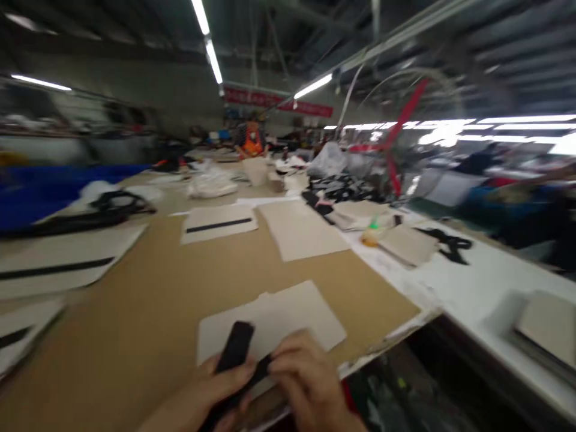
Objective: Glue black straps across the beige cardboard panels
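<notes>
Near the table's front edge, my left hand (220, 387) is closed around black strips (237, 343), with one strip end sticking up past the thumb. My right hand (303, 372) pinches the end of a black strip just to the right, its fingers curled and slightly blurred. Both hands are over a cream fabric panel (288, 309) lying flat on the table. Further off lies a cream panel with a black strip across it (219, 223), and a plain cream panel (301, 228) is beside it.
More strip-marked panels (67, 255) lie at left, near a black cord bundle (119, 204). A small yellow bottle with a green tip (371, 234) stands beside stacked fabric (407, 245) on the white table at right. A red-bladed fan (396, 138) stands behind. A person (252, 139) is far back.
</notes>
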`<state>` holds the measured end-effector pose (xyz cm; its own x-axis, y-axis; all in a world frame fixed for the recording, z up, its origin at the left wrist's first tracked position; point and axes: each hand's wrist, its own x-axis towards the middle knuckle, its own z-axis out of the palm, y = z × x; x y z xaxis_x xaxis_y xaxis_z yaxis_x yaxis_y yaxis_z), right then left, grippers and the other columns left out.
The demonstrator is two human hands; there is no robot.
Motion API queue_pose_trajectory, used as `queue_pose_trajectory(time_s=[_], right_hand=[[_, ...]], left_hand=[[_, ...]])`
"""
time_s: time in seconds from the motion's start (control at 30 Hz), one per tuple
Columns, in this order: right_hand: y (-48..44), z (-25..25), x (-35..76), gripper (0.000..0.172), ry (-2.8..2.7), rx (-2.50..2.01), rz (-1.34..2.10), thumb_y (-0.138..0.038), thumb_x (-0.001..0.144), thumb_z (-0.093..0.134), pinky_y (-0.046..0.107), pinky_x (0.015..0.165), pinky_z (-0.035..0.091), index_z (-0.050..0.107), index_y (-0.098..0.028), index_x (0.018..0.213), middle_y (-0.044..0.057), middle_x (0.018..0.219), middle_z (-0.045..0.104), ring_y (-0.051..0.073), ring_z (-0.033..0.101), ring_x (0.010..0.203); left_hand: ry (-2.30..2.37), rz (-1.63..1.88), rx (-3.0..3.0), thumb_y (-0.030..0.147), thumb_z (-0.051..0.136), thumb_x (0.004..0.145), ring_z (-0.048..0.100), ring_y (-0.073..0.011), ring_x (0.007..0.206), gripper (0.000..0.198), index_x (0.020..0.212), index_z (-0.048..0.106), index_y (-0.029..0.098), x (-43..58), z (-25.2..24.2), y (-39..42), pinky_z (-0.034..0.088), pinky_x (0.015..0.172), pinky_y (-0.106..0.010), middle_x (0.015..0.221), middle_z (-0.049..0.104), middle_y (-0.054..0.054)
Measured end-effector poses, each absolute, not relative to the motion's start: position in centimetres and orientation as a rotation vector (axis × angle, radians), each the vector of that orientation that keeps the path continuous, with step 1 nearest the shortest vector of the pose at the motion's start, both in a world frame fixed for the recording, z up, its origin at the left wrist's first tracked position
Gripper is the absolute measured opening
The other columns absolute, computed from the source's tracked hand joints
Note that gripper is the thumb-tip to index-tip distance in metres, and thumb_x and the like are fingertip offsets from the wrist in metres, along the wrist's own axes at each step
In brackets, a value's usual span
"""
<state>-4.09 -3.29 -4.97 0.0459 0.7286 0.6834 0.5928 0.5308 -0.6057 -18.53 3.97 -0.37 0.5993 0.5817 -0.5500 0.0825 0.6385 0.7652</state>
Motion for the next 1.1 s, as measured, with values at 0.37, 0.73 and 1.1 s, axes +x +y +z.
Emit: queue_pose_trajectory(time_s=[0.37,0.73,1.1], right_hand=[[-3.0,-5.8,-3.7,0.032,-1.554,-1.095,0.373,-0.011,0.09,0.059,0.02,0.079,0.055,0.068,-0.029,0.114,0.004,0.106,0.068,0.013,0.066,0.096],[-2.6,-6.8,-4.4,0.027,-1.48,-1.073,0.619,-0.016,0.094,0.056,0.021,0.075,0.056,0.067,-0.031,0.112,0.003,0.11,0.064,0.012,0.066,0.092],[-2.6,-6.8,-4.5,0.029,-1.603,-1.079,0.278,-0.008,0.09,0.056,0.024,0.085,0.057,0.067,-0.024,0.112,0.007,0.113,0.064,0.014,0.064,0.105]], left_hand=[[0.767,0.308,0.826,0.058,0.075,0.074,0.034,-0.0016,0.034,0.045,0.085,0.055,0.019,-21.1,-3.4,3.4,0.022,0.034,-0.016,0.056,0.055,0.007],[0.722,0.43,0.671,0.057,0.084,0.064,0.035,-0.0007,0.036,0.055,0.086,0.052,0.018,-21.4,-4.8,2.1,0.019,0.037,-0.015,0.059,0.059,0.004],[0.691,0.436,0.578,0.049,0.081,0.069,0.04,-0.0024,0.035,0.043,0.086,0.057,0.017,-21.5,-5.1,2.3,0.021,0.036,-0.015,0.061,0.062,0.002]])
